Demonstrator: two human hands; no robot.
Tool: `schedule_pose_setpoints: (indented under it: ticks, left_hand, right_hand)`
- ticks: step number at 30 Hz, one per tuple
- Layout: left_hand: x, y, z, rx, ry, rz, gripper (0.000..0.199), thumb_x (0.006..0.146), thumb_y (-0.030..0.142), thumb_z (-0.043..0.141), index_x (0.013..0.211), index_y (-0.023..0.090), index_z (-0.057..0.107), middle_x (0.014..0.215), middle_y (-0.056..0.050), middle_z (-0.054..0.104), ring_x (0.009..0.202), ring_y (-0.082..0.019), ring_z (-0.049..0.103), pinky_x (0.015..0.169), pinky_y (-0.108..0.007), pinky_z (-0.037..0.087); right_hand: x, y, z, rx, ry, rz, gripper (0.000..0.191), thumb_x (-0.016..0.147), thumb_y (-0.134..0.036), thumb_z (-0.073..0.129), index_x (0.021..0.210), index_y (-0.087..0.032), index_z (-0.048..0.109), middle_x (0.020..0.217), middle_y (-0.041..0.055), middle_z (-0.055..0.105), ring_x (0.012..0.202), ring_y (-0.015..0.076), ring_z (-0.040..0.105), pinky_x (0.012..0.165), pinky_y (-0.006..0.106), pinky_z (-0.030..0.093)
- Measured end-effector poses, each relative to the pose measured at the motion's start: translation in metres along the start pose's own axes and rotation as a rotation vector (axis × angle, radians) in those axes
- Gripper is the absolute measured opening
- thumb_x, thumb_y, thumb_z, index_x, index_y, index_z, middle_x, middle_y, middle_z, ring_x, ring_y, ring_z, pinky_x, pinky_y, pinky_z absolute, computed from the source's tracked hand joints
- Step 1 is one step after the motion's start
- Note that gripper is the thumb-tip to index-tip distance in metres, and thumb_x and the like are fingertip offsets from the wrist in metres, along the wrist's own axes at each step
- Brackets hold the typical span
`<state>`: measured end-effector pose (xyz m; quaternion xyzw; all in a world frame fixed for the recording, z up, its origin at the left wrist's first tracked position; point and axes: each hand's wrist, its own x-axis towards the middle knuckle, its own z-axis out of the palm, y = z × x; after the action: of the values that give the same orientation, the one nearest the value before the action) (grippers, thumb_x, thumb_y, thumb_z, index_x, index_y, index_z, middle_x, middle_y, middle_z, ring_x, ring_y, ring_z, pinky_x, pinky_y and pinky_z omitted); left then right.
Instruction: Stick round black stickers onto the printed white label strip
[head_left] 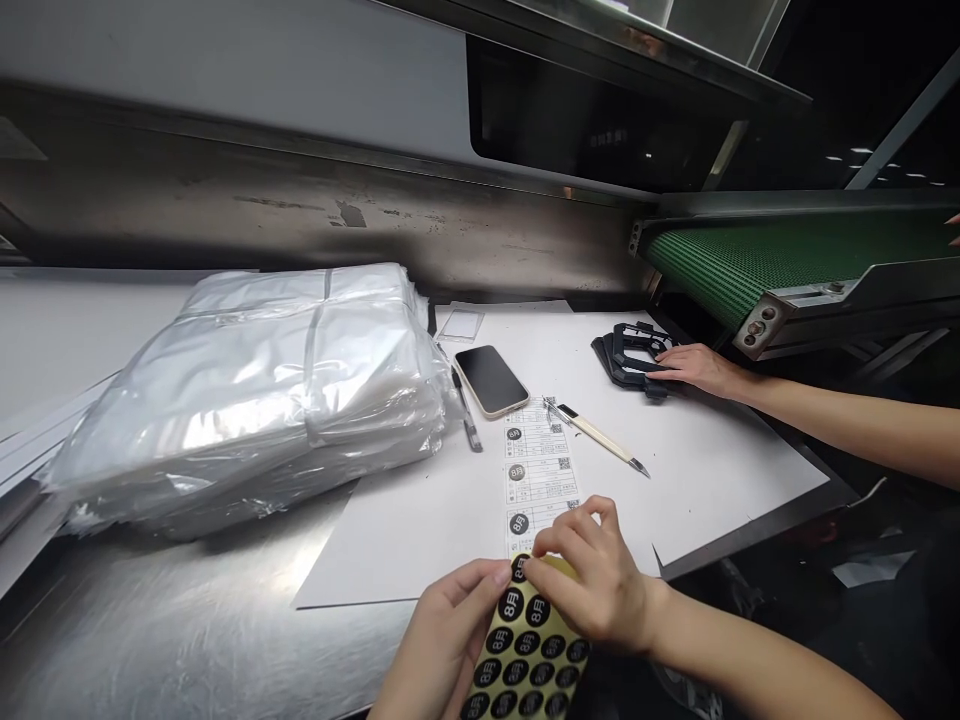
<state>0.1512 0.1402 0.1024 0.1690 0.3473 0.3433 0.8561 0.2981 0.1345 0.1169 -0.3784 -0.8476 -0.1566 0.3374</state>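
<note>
Many round black stickers [526,643] dot the gold sheet [560,563] at 6 o'clock — left hand [452,620] pinching its edge, right hand [600,583] with thumb and fingertip drawn together at its top — with the label strip [541,488] just beyond, towards 12.

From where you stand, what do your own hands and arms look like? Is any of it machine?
No machinery: these are a person's. The left hand and right hand have no gloves, with slender fingers and thumbs. No sleeve, watch or bracelet shows on the visible right forearm. I see no cables or markings. Some fingers are partly hidden, so I can't rule out a ring.
</note>
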Motion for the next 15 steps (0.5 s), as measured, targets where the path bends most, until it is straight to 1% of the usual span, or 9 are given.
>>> schedule_pose_setpoints:
  ticks: [4, 8, 12, 15]
  left_hand:
    - [0.0, 0.0002, 0.0001, 0.007, -0.02, -0.004, 0.011, 0.07, 0.022, 0.059, 0.076, 0.017, 0.066, 0.057, 0.001, 0.064, 0.059, -0.012, 0.057, 0.063, -0.023, 0.043]
    - [-0.0009, 0.001, 0.001, 0.021, 0.004, 0.007, 0.011, 0.068, 0.024, 0.061, 0.074, 0.016, 0.066, 0.053, 0.001, 0.062, 0.057, -0.012, 0.056, 0.061, -0.021, 0.043]
    - [-0.0007, 0.0004, -0.0003, 0.015, 0.002, 0.024, 0.008, 0.07, 0.02, 0.06, 0.073, 0.017, 0.066, 0.055, 0.002, 0.061, 0.057, -0.01, 0.055, 0.065, -0.019, 0.042]
    - [-0.0001, 0.0005, 0.0003, 0.029, 0.028, 0.033, 0.008, 0.068, 0.021, 0.061, 0.073, 0.016, 0.066, 0.054, 0.002, 0.06, 0.056, -0.01, 0.054, 0.064, -0.02, 0.042]
  right_hand:
    - [-0.0004, 0.0019, 0.0013, 0.059, -0.085, 0.109, 0.009, 0.075, -0.011, 0.046, 0.077, -0.012, 0.055, 0.068, 0.0033, 0.055, 0.063, 0.0127, 0.041, 0.059, 0.031, 0.026]
    - [-0.002, 0.0027, 0.0026, 0.032, -0.082, 0.067, 0.011, 0.074, -0.009, 0.045, 0.071, -0.013, 0.055, 0.065, 0.0023, 0.054, 0.062, 0.0125, 0.04, 0.06, 0.031, 0.025]
    - [-0.0022, 0.0023, 0.0035, 0.034, -0.13, 0.093, 0.009, 0.075, -0.011, 0.046, 0.074, -0.012, 0.055, 0.067, 0.0027, 0.055, 0.063, 0.0126, 0.039, 0.06, 0.031, 0.026]
    - [-0.0022, 0.0019, 0.004, 0.013, -0.116, 0.07, 0.01, 0.073, -0.009, 0.046, 0.071, -0.013, 0.055, 0.065, 0.0016, 0.055, 0.061, 0.0123, 0.04, 0.059, 0.031, 0.025]
